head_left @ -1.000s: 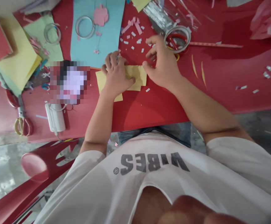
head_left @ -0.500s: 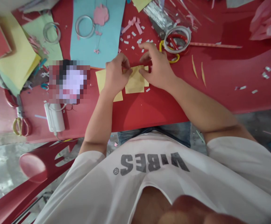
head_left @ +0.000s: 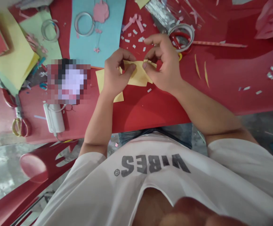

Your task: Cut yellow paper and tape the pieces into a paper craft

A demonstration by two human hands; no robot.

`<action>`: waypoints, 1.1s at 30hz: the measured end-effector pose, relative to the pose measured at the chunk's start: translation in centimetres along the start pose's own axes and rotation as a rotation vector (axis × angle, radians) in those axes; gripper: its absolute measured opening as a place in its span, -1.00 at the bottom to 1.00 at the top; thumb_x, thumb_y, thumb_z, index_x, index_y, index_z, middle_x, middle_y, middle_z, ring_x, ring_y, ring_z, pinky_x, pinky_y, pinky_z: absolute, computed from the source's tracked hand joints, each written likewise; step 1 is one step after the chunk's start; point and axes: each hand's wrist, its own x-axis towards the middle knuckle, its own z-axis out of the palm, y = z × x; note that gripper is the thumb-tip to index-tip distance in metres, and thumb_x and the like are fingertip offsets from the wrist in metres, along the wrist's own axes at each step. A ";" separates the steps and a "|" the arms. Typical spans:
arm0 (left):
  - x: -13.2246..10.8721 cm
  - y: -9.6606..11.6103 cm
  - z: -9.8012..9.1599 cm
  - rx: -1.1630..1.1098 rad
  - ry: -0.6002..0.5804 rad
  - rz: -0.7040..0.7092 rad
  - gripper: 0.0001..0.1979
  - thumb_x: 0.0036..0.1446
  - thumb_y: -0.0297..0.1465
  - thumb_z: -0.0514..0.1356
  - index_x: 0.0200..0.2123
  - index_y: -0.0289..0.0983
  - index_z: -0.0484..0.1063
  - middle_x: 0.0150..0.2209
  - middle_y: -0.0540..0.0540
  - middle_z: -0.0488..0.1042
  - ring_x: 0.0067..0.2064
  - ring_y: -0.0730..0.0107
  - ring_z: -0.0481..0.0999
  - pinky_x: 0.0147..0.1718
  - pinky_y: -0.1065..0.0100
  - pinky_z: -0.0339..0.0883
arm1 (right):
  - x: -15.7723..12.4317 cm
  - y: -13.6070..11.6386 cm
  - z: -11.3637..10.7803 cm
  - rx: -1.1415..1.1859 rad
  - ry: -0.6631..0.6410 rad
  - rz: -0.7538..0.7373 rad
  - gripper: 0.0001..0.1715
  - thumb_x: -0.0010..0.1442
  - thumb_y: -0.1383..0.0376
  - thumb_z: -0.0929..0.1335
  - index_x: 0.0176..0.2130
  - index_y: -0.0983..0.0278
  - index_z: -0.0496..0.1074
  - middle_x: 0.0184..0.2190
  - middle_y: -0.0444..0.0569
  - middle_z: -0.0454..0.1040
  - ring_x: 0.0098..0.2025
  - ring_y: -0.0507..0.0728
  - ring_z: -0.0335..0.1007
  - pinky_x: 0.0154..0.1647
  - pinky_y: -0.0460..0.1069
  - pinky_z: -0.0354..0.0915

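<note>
Both my hands pinch a small piece of yellow paper (head_left: 138, 75) just above the red table. My left hand (head_left: 119, 70) grips its left side between thumb and fingers. At the right end, my right hand (head_left: 163, 64) has its thumb and index finger closed on the paper, where a narrower yellow strip or flap shows. Another yellow paper piece (head_left: 100, 82) lies on the table, partly hidden under my left hand and wrist.
Right of my hands are a tape roll (head_left: 181, 37), red-handled scissors and a pink pencil (head_left: 221, 44). Blue paper (head_left: 95, 56) bears another tape roll and a pink flower cutout. At left lie scissors (head_left: 20, 121), a white box-shaped device (head_left: 54, 118) and a pixelated patch.
My hands have raised and tilted the yellow paper, drawing it slightly up and right. My left fingers now reach over its top edge, and my right hand has shifted slightly right.
</note>
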 end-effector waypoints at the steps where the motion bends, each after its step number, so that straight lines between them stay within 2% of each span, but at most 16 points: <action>1: -0.1 -0.2 0.0 -0.002 -0.007 -0.012 -0.52 0.24 0.22 0.36 -0.16 -0.06 0.52 -0.25 -0.05 0.45 -0.28 0.22 0.51 -0.31 0.13 0.44 | 0.1 0.1 0.1 0.015 0.004 0.001 -0.45 0.37 -0.18 0.50 0.16 -0.07 0.34 -0.34 -0.14 0.47 -0.30 0.24 0.48 -0.25 0.16 0.43; 6: -0.7 -1.1 0.0 -0.028 -0.054 -0.061 -0.62 0.32 0.09 0.36 -0.12 -0.05 0.46 -0.19 -0.06 0.42 -0.09 0.10 0.61 -0.08 0.00 0.59 | 0.5 0.5 0.3 0.131 0.037 -0.067 -0.51 0.40 -0.27 0.41 0.07 -0.05 0.43 -0.38 -0.16 0.40 -0.43 0.17 0.28 -0.37 0.12 0.26; 11: -0.4 0.9 0.1 0.045 -0.040 -0.009 -0.52 0.34 0.24 0.25 -0.12 -0.05 0.48 -0.21 -0.06 0.46 -0.22 0.23 0.54 -0.20 0.09 0.55 | 0.6 -0.6 0.0 0.192 0.014 -0.022 -0.79 0.39 -0.01 0.46 -0.03 -0.05 0.48 -0.32 -0.15 0.43 -0.37 0.19 0.34 -0.36 0.13 0.20; 14: -0.2 2.0 0.3 0.065 -0.015 0.014 -0.42 0.29 0.34 0.18 -0.08 -0.02 0.48 -0.20 -0.05 0.46 -0.24 0.25 0.54 -0.27 0.13 0.51 | 0.4 -1.6 -0.5 0.172 -0.029 0.032 -0.71 0.32 0.10 0.50 0.00 -0.08 0.44 -0.34 -0.17 0.45 -0.32 0.22 0.41 -0.28 0.15 0.30; 17: -0.2 2.2 0.5 0.033 -0.002 0.002 -0.41 0.25 0.36 0.21 -0.05 0.01 0.49 -0.17 -0.05 0.48 -0.18 0.19 0.58 -0.26 0.13 0.49 | 0.2 -2.5 -0.9 0.091 -0.056 0.091 -0.62 0.30 0.07 0.50 0.06 -0.10 0.39 -0.26 -0.17 0.50 -0.20 0.25 0.49 -0.12 0.20 0.44; 20: -0.2 2.5 0.6 -0.022 0.009 -0.009 -0.49 0.28 0.26 0.27 -0.03 0.00 0.54 -0.15 -0.07 0.54 -0.16 0.17 0.57 -0.24 0.12 0.48 | 0.0 -3.2 -1.3 -0.063 -0.069 0.145 -0.58 0.33 -0.01 0.47 0.12 -0.12 0.36 -0.11 -0.12 0.56 -0.05 0.32 0.53 0.02 0.28 0.49; 23: -0.2 3.2 0.8 -0.083 0.032 -0.029 -0.63 0.31 0.13 0.32 -0.05 0.03 0.55 -0.13 -0.07 0.58 -0.15 0.15 0.55 -0.17 0.08 0.50 | 0.0 -3.8 -1.7 -0.241 -0.072 0.148 -0.62 0.34 -0.07 0.45 0.08 -0.10 0.40 0.06 -0.06 0.55 0.06 0.39 0.50 0.07 0.35 0.49; 27: -0.3 3.6 1.2 -0.139 0.052 -0.065 -0.77 0.34 0.03 0.31 -0.05 0.12 0.51 -0.09 -0.05 0.58 -0.10 0.07 0.56 -0.12 0.02 0.48 | 0.5 -4.2 -2.3 -0.433 -0.103 0.088 -0.75 0.36 -0.04 0.45 -0.02 -0.09 0.46 0.13 -0.01 0.52 0.23 0.47 0.39 0.18 0.43 0.43; 30: -0.3 3.2 1.4 -0.169 0.068 -0.065 -0.65 0.28 0.12 0.35 -0.05 0.08 0.52 -0.09 -0.02 0.59 -0.10 0.13 0.56 -0.10 0.04 0.48 | 0.6 -3.9 -2.5 -0.390 -0.090 -0.088 -0.89 0.37 0.07 0.45 -0.13 -0.06 0.46 0.07 -0.01 0.53 0.20 0.40 0.42 0.27 0.38 0.41; 32: -0.2 3.0 1.4 -0.175 0.081 -0.068 -0.59 0.24 0.18 0.36 -0.06 0.08 0.53 -0.09 -0.01 0.60 -0.12 0.14 0.55 -0.10 0.03 0.49 | 0.6 -3.5 -2.6 -0.316 -0.069 -0.203 -0.91 0.36 0.12 0.46 -0.18 -0.04 0.45 0.02 -0.03 0.54 0.14 0.33 0.47 0.29 0.32 0.41; 33: -0.2 3.0 1.4 -0.173 0.085 -0.070 -0.59 0.22 0.20 0.37 -0.07 0.10 0.54 -0.10 -0.01 0.60 -0.14 0.12 0.54 -0.12 0.01 0.49 | 0.6 -3.3 -2.6 -0.313 -0.076 -0.208 -0.90 0.35 0.13 0.46 -0.20 -0.04 0.45 0.02 -0.03 0.54 0.14 0.32 0.46 0.29 0.31 0.41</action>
